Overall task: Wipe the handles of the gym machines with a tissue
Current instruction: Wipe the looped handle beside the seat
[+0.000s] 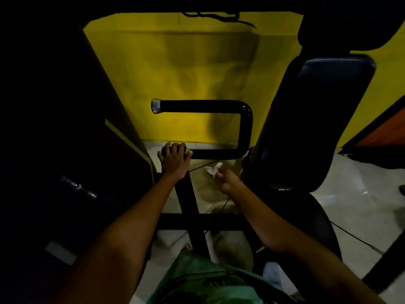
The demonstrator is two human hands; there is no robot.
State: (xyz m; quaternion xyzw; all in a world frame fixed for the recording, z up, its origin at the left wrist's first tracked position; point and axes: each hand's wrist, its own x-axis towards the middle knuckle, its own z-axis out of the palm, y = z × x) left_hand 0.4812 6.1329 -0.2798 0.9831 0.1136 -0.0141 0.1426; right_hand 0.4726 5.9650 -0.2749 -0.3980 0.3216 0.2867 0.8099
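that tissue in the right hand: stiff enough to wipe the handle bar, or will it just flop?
Probably floppy: the tissue looks crumpled and bunched where the right hand pinches it. Likely very light, so it should wrap the handle easily. It may tear if dragged hard.

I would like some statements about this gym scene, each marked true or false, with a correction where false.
1. The left hand grips the lower end of the black U-shaped handle. True.
2. The tissue is in the left hand. False: the right hand pinches it.
3. The tissue is touching the handle. False: it is held below the lower bar, apart from it.
4. The handle's upper end has a silver cap. True.
5. The wall behind is yellow. True.
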